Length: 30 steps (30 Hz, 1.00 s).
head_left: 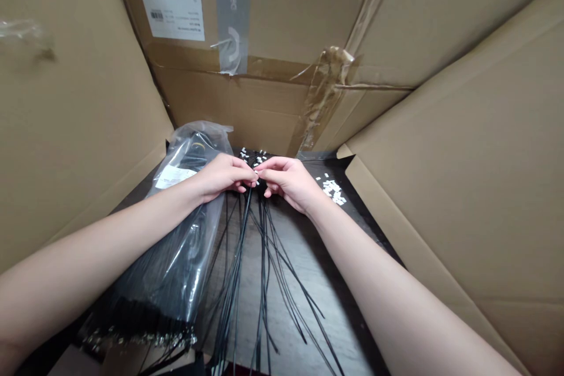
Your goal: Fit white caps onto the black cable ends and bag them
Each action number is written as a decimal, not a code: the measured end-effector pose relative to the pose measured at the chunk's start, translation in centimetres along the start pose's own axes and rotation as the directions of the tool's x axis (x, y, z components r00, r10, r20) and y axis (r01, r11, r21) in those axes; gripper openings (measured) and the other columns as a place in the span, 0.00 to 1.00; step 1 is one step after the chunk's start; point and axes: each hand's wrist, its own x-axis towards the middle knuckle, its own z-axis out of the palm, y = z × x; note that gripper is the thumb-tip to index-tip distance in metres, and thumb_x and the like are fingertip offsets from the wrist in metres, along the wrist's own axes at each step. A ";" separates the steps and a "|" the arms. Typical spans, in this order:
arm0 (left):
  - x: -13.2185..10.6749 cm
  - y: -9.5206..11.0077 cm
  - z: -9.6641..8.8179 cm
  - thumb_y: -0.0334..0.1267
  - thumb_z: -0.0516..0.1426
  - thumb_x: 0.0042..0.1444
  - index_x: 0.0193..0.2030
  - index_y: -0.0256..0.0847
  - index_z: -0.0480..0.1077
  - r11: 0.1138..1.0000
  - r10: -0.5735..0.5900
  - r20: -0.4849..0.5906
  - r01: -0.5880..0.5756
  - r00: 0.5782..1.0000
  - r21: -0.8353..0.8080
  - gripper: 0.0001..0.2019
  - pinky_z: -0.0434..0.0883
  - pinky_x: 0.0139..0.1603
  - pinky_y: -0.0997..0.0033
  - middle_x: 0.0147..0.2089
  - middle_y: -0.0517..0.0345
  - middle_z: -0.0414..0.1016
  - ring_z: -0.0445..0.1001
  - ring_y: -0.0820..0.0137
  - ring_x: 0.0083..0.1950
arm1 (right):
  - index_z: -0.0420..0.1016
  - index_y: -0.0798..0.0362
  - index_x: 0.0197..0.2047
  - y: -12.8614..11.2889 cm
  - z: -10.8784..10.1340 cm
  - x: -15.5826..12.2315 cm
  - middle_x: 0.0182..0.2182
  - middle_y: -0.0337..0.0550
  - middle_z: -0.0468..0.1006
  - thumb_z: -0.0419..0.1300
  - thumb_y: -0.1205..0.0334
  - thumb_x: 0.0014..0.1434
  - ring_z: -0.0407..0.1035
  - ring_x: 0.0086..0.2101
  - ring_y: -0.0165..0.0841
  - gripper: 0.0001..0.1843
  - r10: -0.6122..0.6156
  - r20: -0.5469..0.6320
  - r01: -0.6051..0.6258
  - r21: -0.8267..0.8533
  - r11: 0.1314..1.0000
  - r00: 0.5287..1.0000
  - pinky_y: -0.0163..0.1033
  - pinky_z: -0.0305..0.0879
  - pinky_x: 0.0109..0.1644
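My left hand (224, 176) and my right hand (288, 179) meet fingertip to fingertip over the dark table. Closed in a pinch, my left hand grips a thin black cable. My right hand is pinched too, on a small white piece that looks like a connector, mostly hidden by the fingers. Long black cables (238, 258) run from below the hands toward the table's near edge. Just beyond the fingers, several white connectors (261, 155) show at the far ends of cables. To the right of my right hand lies a loose pile of small white pieces (333, 190).
A clear plastic bag (194, 247) full of black cables lies under my left forearm, with shiny ends at its near side. Cardboard walls stand on the left (66, 100), at the back (264, 106) and on the right (476, 147) around the dark table (304, 264).
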 end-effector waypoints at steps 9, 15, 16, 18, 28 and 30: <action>0.1 -0.2 -0.2 0.29 0.65 0.43 0.24 0.33 0.78 0.999 -0.014 0.025 0.015 1.000 -0.030 0.02 0.69 0.27 0.80 0.27 0.53 0.78 0.71 0.78 0.26 | 0.80 0.57 0.27 -0.2 -0.3 -0.2 0.19 0.36 0.74 0.74 0.60 0.38 0.58 0.17 0.21 0.13 -0.003 0.033 0.004 -0.036 0.999 0.999 0.33 0.70 0.21; 0.2 -0.2 -0.1 0.31 0.66 0.42 0.28 0.33 0.80 0.999 -0.003 0.037 0.005 0.999 -0.053 0.04 0.69 0.30 0.79 0.30 0.53 0.78 0.72 0.77 0.29 | 0.80 0.57 0.28 -0.1 -0.2 0.1 0.19 0.36 0.74 0.73 0.61 0.38 0.56 0.16 0.20 0.13 0.011 -0.037 -0.012 -0.012 1.000 0.999 0.32 0.67 0.21; 0.1 -0.2 -0.1 0.31 0.66 0.43 0.28 0.33 0.80 0.998 -0.005 0.039 0.007 0.999 -0.059 0.04 0.70 0.30 0.80 0.30 0.54 0.78 0.72 0.78 0.29 | 0.80 0.57 0.28 0.0 -0.1 0.1 0.18 0.34 0.73 0.73 0.61 0.38 0.55 0.16 0.20 0.12 0.013 -0.049 -0.013 -0.001 1.000 0.999 0.32 0.67 0.21; 0.0 -0.1 -0.1 0.33 0.66 0.45 0.29 0.34 0.80 0.998 -0.016 0.037 0.018 0.999 -0.065 0.05 0.70 0.31 0.80 0.30 0.55 0.78 0.70 0.79 0.28 | 0.80 0.57 0.28 0.0 -0.1 0.1 0.17 0.33 0.71 0.72 0.62 0.38 0.54 0.16 0.20 0.12 0.018 -0.064 -0.017 0.012 1.000 0.998 0.32 0.67 0.21; -0.2 0.2 0.1 0.35 0.67 0.44 0.29 0.34 0.79 0.993 -0.030 0.018 0.032 0.999 -0.109 0.06 0.71 0.34 0.77 0.31 0.56 0.78 0.69 0.80 0.27 | 0.80 0.58 0.31 0.1 -0.2 0.3 0.21 0.35 0.72 0.74 0.57 0.39 0.56 0.18 0.21 0.17 0.011 -0.047 -0.011 -0.002 1.000 0.999 0.32 0.66 0.20; -0.2 0.2 0.1 0.36 0.67 0.44 0.29 0.34 0.79 0.994 -0.026 0.024 0.029 0.999 -0.110 0.07 0.71 0.34 0.77 0.31 0.56 0.78 0.69 0.80 0.28 | 0.80 0.57 0.31 0.1 -0.2 0.3 0.20 0.34 0.71 0.74 0.56 0.40 0.56 0.18 0.21 0.18 0.006 -0.041 -0.006 -0.011 1.000 0.999 0.32 0.66 0.19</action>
